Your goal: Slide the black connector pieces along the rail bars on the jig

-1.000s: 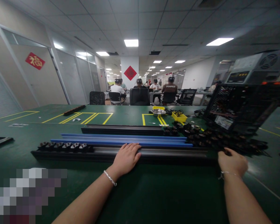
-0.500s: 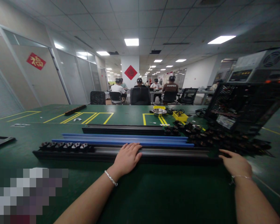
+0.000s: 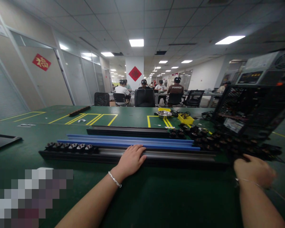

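A long black rail (image 3: 171,160) with a grey metal channel lies across the green table in front of me. At its left end, several small black parts with metal contacts (image 3: 73,146) sit in a row. My left hand (image 3: 131,160) is closed over the middle of this rail, fingers across the top and thumb on the near side. Just past the rail's right end hovers my right hand (image 3: 253,171), apart from it and blurred by motion. Its fingertips are partly hidden, so I cannot make out whether it holds anything.
Behind lie a blue rail (image 3: 133,141) and another black rail (image 3: 128,130). Loose black parts (image 3: 211,139) are heaped at the right, before an open computer case (image 3: 242,110). Farther back are a metal bowl (image 3: 164,114) and a yellow bin (image 3: 185,119). People sit beyond the table.
My right hand has moved right, away from the rail's end, and its fingers have drawn in. My left hand stays on the rail. The whole view has shifted slightly.
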Demonstrator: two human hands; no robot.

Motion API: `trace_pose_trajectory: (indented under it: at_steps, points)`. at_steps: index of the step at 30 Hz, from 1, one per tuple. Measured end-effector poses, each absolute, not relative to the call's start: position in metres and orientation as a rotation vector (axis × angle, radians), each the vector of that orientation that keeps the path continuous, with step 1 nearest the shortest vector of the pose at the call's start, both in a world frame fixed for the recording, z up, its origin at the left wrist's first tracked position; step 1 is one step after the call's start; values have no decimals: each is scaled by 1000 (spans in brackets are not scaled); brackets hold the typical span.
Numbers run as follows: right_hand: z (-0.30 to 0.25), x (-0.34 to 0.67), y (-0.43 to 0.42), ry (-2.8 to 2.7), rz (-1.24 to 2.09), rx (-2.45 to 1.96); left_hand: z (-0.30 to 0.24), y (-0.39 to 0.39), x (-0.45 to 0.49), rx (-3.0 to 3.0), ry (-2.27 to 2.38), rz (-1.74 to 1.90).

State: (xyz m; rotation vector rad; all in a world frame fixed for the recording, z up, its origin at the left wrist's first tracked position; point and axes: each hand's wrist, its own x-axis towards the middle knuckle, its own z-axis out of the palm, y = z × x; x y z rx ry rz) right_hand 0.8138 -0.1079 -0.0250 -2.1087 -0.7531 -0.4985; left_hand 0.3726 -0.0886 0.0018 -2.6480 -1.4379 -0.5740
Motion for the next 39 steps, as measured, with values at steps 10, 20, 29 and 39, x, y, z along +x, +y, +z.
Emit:
trace_pose_trajectory:
  at_steps: [10, 20, 29, 39]
  points:
    - [-11, 702, -85, -1847, -498, -1719, 28, -78, 341, -2269, -1720, -413]
    - [-14, 699, -84, -1904, -454, -1832, 50, -68, 238, -1701, -2598, 23]
    - [-14, 697, -86, -1888, -435, -1862, 46, -63, 227, -1692, -2594, 24]
    - [-12, 695, -86, -1876, -439, -1866, 41, -57, 221, -1774, -2561, 21]
